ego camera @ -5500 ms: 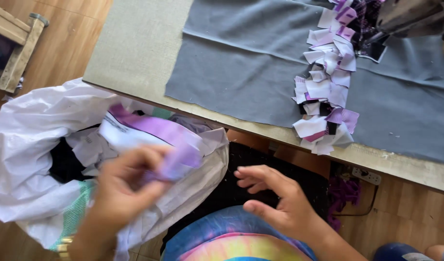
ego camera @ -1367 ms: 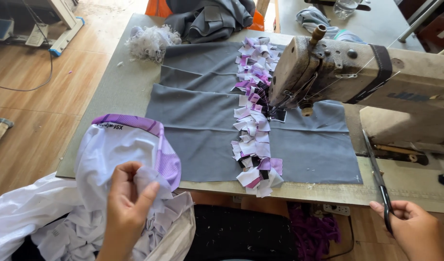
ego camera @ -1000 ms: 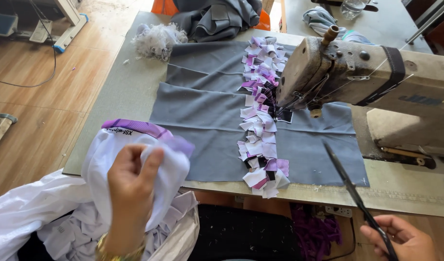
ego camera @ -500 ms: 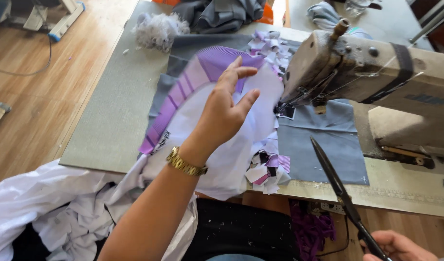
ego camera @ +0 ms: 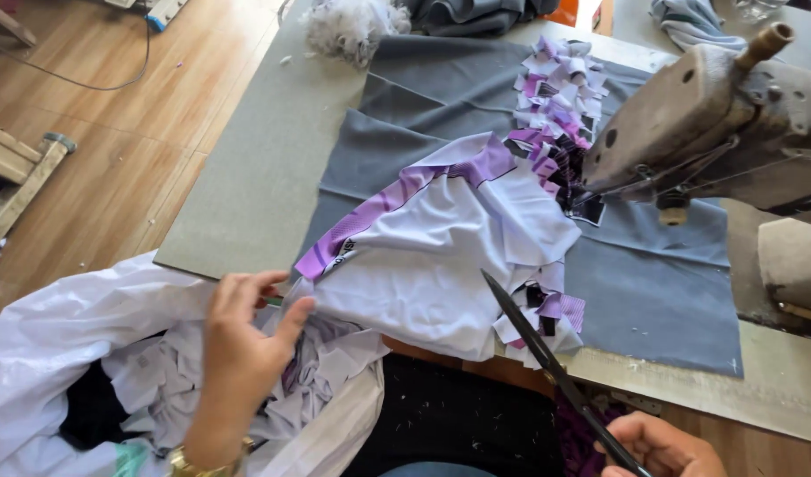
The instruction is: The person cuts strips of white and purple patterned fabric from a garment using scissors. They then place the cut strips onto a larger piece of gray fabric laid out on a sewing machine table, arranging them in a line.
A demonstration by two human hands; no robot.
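A garment piece (ego camera: 441, 256) is spread on the cloth (ego camera: 652, 291) near the table's (ego camera: 246, 194) front edge. The sewing machine (ego camera: 714, 124) is set at the right edge.

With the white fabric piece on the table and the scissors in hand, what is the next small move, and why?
Probably the left hand should pull the white fabric piece with the purple band flat. Its near edge hangs off the table over the bag of scraps and it lies wrinkled. The right hand holds the scissors, blades shut, pointing at that piece.
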